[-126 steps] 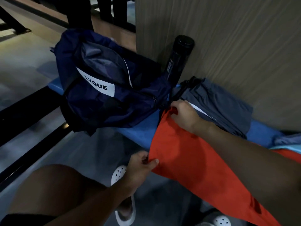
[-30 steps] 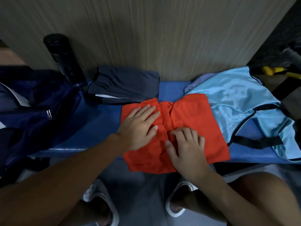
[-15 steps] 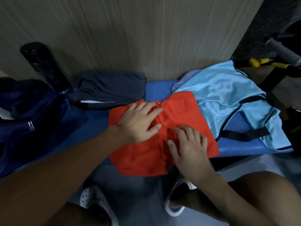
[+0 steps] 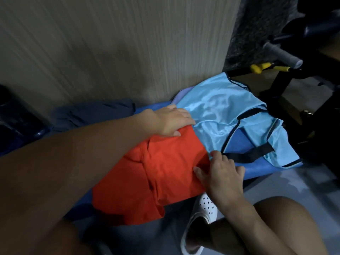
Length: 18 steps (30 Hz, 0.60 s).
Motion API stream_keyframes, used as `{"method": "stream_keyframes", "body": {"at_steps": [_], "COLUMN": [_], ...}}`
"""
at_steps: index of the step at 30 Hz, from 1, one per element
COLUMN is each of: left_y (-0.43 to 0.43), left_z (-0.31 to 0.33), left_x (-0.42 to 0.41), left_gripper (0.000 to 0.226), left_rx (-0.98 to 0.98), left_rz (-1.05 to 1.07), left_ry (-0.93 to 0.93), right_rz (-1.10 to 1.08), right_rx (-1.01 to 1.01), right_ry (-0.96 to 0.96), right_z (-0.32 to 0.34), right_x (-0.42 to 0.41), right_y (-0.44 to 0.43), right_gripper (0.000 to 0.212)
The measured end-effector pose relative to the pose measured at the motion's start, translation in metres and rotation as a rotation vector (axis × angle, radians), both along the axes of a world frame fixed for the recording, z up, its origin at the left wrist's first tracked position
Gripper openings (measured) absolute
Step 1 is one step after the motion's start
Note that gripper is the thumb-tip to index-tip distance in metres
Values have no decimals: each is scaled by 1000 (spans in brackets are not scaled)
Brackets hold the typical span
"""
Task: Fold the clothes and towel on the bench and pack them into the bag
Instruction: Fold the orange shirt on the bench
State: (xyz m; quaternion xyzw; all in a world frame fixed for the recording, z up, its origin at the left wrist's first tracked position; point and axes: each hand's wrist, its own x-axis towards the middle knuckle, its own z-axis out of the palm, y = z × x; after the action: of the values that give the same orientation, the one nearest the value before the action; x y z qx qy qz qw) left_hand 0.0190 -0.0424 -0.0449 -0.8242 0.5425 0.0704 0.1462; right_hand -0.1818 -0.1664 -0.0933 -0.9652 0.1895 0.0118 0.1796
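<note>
Behind, a grained wall (image 4: 110,52) meets the blue bench (image 4: 257,169)

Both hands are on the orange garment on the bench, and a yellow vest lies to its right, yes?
Nearly. The head view shows the vest is light blue, not yellow. The left hand and right hand are on the orange garment.

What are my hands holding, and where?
Orange garment: left hand presses flat on its far right corner; right hand rests on its right edge, grip unclear.
</note>
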Motion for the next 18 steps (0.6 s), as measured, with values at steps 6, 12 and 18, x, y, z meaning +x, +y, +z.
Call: {"method": "stream_keyframes", "body": {"at_steps": [6,12,18], "left_y": [-10,6,39], "left_z": [6,9,21], "left_x": [5,11,23], "left_gripper": [49,26,19], "left_rx": [56,-81,-275], "left_rz": [-11,31,216], "left_ry": [-41,-17,-110], "right_rz": [60,56,8], "right_rx": [-23,170,167], "right_ry": [-38,-193,-235], "right_z": [2,9,24], "right_x": [9,20,60], "right_y": [-4,-3,-9], "right_gripper": [29,14,6]}}
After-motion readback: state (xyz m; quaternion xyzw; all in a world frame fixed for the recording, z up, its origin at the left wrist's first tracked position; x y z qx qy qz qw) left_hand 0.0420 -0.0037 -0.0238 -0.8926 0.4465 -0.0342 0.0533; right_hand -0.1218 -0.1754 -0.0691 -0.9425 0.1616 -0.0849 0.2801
